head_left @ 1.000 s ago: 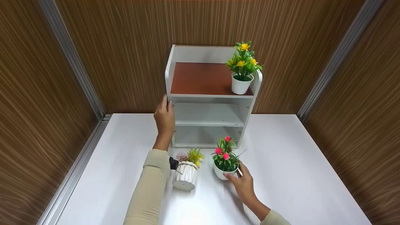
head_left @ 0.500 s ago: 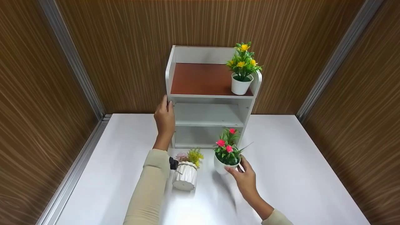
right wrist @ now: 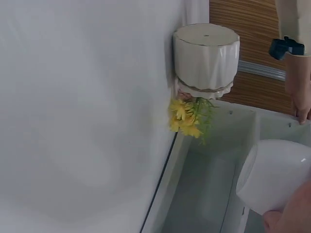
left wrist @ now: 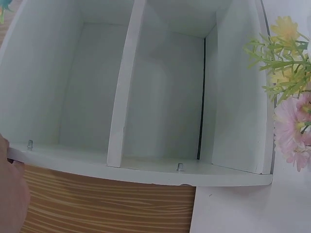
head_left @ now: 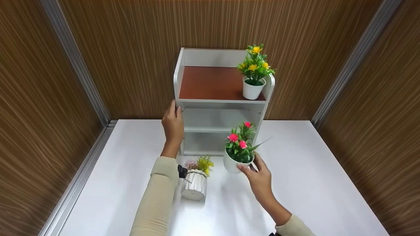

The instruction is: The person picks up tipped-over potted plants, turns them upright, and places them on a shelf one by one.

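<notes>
My right hand grips the white pot of a plant with pink flowers, raised in front of the lower shelves. In the right wrist view this white pot is tilted, with fingers at its side. My left hand holds the left side panel of a white shelf unit. The left wrist view catches only part of that hand, at the panel's edge. Lying on its side near my left sleeve is a ribbed white pot with yellow and pink flowers.
A yellow-flowered plant in a white pot stands at the right of the unit's brown top. The unit is on a white table, against a wood-grain wall. More wood-grain panels enclose both sides.
My right hand has lifted the pink-flowered plant up off the table and toward the shelf unit. My left hand has kept its place on the side panel.
</notes>
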The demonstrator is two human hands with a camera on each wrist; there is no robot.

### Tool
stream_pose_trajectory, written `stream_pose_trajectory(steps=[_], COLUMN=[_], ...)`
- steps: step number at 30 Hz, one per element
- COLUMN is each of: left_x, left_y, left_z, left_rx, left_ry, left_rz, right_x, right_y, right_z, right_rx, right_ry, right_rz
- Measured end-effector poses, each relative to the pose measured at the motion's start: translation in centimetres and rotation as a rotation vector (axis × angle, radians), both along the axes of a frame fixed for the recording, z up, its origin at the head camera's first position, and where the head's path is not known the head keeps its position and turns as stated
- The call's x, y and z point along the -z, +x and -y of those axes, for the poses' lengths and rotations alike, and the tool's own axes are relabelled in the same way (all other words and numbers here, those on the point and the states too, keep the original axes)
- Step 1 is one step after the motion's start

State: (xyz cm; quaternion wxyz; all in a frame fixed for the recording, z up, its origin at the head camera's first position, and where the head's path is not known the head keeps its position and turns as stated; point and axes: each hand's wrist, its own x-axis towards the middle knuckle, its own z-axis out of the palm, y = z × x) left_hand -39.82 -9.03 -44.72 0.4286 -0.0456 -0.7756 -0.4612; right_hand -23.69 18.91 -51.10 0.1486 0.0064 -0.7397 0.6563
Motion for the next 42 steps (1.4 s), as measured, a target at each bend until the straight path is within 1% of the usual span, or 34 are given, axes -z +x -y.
stream_pose_trajectory(steps=[3,10,17,24,30,34,38,42], left_x=[0.0,0.1,0.2,0.3,0.1,0.0,0.0,0.0], left_y=[0.0,0.0,-0.2,-0.3,-0.3,-0.1,0.0,0.1], left_z=[0.0,0.0,0.0,-0.1,-0.2,-0.4,-0.3,-0.3], left_rx=[0.004,0.003,0.008,0.020,0.023,0.029,0.033,0.030], left_ry=[0.005,-0.002,0.005,0.017,0.018,0.022,0.033,0.041], left_rz=[-0.003,0.004,-0.005,0.007,0.020,0.034,0.042,0.046], right_x=[-1.1,-3.6,-6.1,-8.7,-11.6,-13.4,-15.0,-16.1], right_y=[0.1,0.2,-0.5,-1.7,-3.5,-4.5,-5.3,-6.3], right_z=[0.2,0.7,1.2,1.8,2.6,3.3,4.1,4.8], right_rx=[-0.005,-0.040,-0.059,-0.050,-0.025,-0.003,0.018,0.027], right_ry=[-0.025,-0.128,-0.209,-0.276,-0.386,-0.433,-0.431,-0.409], right_rz=[-0.011,-0.036,-0.067,-0.088,-0.077,-0.079,-0.116,-0.121])
